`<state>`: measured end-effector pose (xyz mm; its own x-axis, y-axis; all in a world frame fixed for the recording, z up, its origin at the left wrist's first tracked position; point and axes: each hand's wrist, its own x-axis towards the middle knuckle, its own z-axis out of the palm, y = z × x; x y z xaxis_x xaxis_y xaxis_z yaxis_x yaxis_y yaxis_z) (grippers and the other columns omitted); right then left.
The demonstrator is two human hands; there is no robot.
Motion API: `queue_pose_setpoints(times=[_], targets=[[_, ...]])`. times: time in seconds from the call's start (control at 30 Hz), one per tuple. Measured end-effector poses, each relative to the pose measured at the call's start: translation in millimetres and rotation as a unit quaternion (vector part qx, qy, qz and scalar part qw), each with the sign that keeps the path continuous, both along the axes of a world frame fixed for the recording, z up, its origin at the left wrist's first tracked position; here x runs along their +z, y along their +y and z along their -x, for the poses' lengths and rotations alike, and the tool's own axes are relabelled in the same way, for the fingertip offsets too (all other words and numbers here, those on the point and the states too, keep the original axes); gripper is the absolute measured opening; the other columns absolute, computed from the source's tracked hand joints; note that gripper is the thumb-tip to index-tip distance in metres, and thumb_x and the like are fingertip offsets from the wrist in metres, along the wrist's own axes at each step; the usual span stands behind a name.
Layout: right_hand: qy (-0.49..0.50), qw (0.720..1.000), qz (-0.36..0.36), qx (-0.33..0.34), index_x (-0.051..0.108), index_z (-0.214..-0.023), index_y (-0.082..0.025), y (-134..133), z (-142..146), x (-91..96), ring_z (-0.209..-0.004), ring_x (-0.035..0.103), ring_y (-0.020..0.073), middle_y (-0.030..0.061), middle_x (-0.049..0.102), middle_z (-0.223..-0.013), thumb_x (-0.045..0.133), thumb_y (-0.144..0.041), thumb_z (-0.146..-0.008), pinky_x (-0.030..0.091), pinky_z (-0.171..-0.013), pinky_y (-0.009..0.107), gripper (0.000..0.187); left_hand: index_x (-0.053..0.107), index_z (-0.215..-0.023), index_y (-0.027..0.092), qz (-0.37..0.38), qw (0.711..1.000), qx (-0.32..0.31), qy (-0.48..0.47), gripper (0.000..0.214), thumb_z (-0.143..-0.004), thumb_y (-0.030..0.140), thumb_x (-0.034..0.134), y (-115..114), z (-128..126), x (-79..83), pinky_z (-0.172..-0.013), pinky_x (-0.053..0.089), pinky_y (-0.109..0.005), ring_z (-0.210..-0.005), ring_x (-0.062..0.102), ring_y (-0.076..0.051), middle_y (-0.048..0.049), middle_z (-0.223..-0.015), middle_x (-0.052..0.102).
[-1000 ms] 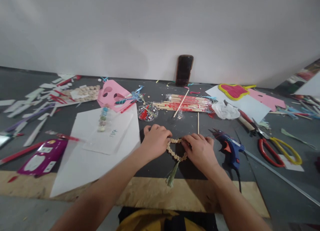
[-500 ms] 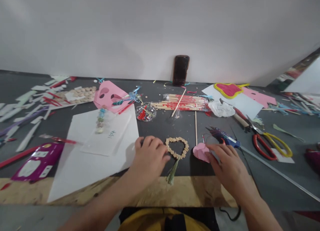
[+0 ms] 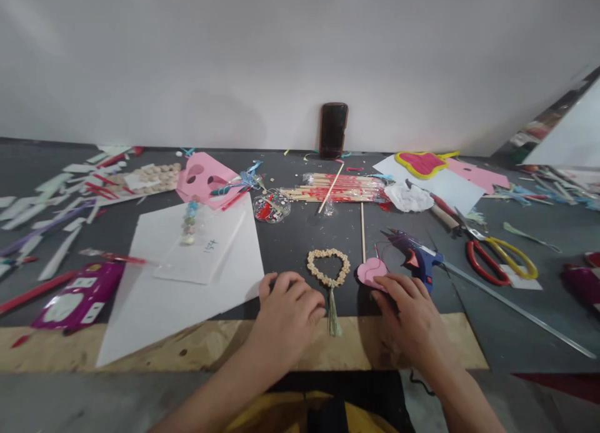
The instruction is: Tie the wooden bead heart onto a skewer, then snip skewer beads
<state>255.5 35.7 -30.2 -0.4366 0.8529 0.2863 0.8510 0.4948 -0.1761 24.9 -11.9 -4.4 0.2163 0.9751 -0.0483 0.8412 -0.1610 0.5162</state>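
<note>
Two hands lie apart: the left hand (image 3: 285, 314) rests at seven o'clock from a complete-looking bead heart (image 3: 323, 250) with its tassel (image 3: 332, 317), while the right hand (image 3: 412, 317) touches a pink foam heart (image 3: 370, 273) at three o'clock.

My craft workshop bench (image 3: 290, 245): hot glue gun (image 3: 419, 260) at two o'clock, red-and-yellow scissors (image 3: 470, 258) beyond it, bundled wooden sticks (image 3: 335, 188) at twelve o'clock.

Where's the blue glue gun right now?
In the head view, the blue glue gun lies right of centre, just above the right hand and right of the pink foam heart, with the red-and-yellow scissors further right.
</note>
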Motion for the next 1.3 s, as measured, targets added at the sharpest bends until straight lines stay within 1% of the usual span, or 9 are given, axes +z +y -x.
queue_pose_setpoints(times=[0.07,0.27,0.5,0.6,0.77,0.9,1.0,1.17,1.3], targets=[[0.013,1.0,0.005,-0.004,0.062,-0.106,-0.017,-3.5,0.7,0.0,-0.092,0.053,0.0236,0.0104,0.062,-0.102,0.047,-0.029,-0.089,0.045,-0.083,0.039,0.025,0.066,-0.091,0.027,-0.002,1.0,0.016,0.024,0.016,-0.086,0.026,0.051,1.0,-3.2,0.3,-0.095,0.02,-0.052,-0.106,0.044,-0.026,-0.0015,-0.094,0.067],[0.048,0.999,0.006,-0.013,0.061,-0.103,-0.019,-9.4,-9.8,-2.5,-0.091,0.054,0.0228,0.0092,0.062,-0.099,0.046,-0.027,-0.09,0.045,-0.082,0.038,0.022,0.065,-0.087,0.032,-0.015,0.998,-0.059,-0.018,0.014,-0.087,0.032,0.051,-7.1,-13.0,-4.8,-0.097,0.018,-0.05,-0.11,0.044,-0.023,0.0032,-0.097,0.065],[-0.005,1.0,-0.011,-0.028,0.063,-0.102,-0.021,-4.3,-12.2,3.2,-0.093,0.052,0.0243,0.0077,0.065,-0.1,0.056,-0.033,-0.085,0.041,-0.08,0.038,0.022,0.063,-0.102,0.029,-0.098,0.988,0.066,0.094,0.023,-0.087,0.021,0.047,20.1,1.8,-3.9,-0.095,0.021,-0.051,-0.109,0.045,-0.026,-0.0032,-0.105,0.062],[-0.032,0.999,0.01,-0.013,0.066,-0.089,-0.024,-2.9,-0.9,6.6,-0.09,0.052,0.0229,0.0047,0.067,-0.092,0.054,-0.028,-0.087,0.037,-0.073,0.035,0.013,0.062,-0.105,0.028,-0.125,0.982,0.07,0.121,0.024,-0.087,0.023,0.048,28.0,5.6,-8.6,-0.094,0.022,-0.052,-0.109,0.045,-0.027,-0.0046,-0.108,0.06],[-0.02,0.999,0.036,-0.007,0.061,-0.079,-0.02,10.2,-4.8,6.6,-0.081,0.053,0.0198,0.0046,0.066,-0.08,0.043,-0.022,-0.091,0.035,-0.07,0.032,0.022,0.062,-0.107,0.029,-0.136,0.981,0.066,0.122,0.024,-0.087,0.025,0.048,26.9,8.7,-17.0,-0.093,0.027,-0.049,-0.107,0.046,-0.026,-0.0036,-0.108,0.06],[-0.014,0.997,-0.018,-0.073,0.059,-0.08,-0.019,29.0,-23.8,12.5,-0.077,0.055,0.0194,0.0061,0.065,-0.08,0.041,-0.018,-0.089,0.036,-0.071,0.031,0.02,0.06,-0.111,0.028,-0.141,0.981,0.074,0.113,0.028,-0.086,0.021,0.048,24.4,11.1,-21.3,-0.093,0.03,-0.046,-0.107,0.047,-0.025,-0.0047,-0.11,0.06],[-0.064,0.991,-0.037,-0.111,0.061,-0.086,-0.019,36.5,-27.3,20.5,-0.084,0.056,0.022,0.0069,0.067,-0.085,0.042,-0.023,-0.09,0.035,-0.073,0.032,0.02,0.058,-0.114,0.025,-0.163,0.977,0.09,0.103,0.03,-0.086,0.022,0.047,21.6,13.6,-25.3,-0.094,0.029,-0.046,-0.11,0.046,-0.025,-0.0067,-0.113,0.059],[-0.148,0.985,0.029,-0.077,0.057,-0.113,-0.02,38.1,-6.8,25.2,-0.099,0.052,0.0271,0.0084,0.067,-0.104,0.052,-0.039,-0.086,0.033,-0.073,0.035,0.034,0.059,-0.11,0.024,-0.232,0.96,0.133,0.088,0.027,-0.086,0.022,0.047,10.3,18.4,-30.5,-0.094,0.03,-0.045,-0.112,0.047,-0.026,-0.0083,-0.114,0.057],[-0.162,0.98,0.094,-0.065,0.063,-0.101,-0.02,44.4,5.3,21.3,-0.095,0.053,0.0273,0.0097,0.067,-0.1,0.054,-0.03,-0.084,0.033,-0.072,0.035,0.022,0.06,-0.106,0.024,-0.277,0.947,0.147,0.075,0.023,-0.085,0.021,0.05,-0.9,25.0,-32.4,-0.094,0.032,-0.044,-0.111,0.047,-0.026,-0.0084,-0.112,0.056]])
